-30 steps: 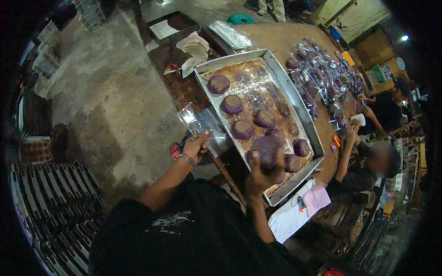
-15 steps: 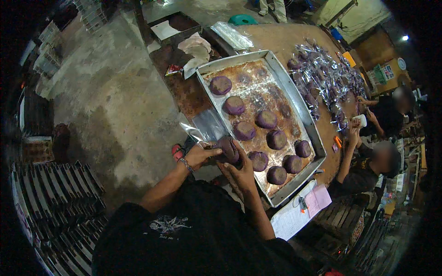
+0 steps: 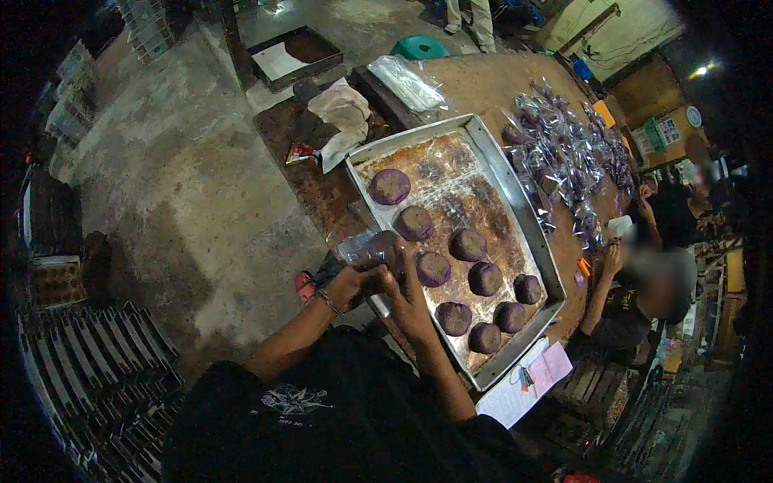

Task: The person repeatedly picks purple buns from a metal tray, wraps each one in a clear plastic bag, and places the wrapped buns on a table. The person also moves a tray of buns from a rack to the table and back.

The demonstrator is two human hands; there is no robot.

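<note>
Both of my hands are together just left of a metal baking tray [image 3: 522,208]. My left hand [image 3: 346,290] is closed on the lower end of a clear plastic bag [image 3: 364,247]. My right hand [image 3: 409,299] is curled at the bag's other side, around a purple bun that shows darkly through the plastic; fingers and glare hide most of it. On the tray's browned, scratched base sit several round purple buns with brownish tops, the nearest to my fingers being one bun [image 3: 433,270].
Beyond the tray lies a heap of wrapped buns [image 3: 564,149] on the brown table. A stack of clear bags [image 3: 408,83] and a crumpled cloth [image 3: 342,117] lie at the far side. Papers with pens [image 3: 523,382] touch the tray's near end. Two co-workers are at the right.
The bun between my hands has gone into the plastic bag, as far as I can see. My right hand has moved up and left against it. The view has shifted slightly.
</note>
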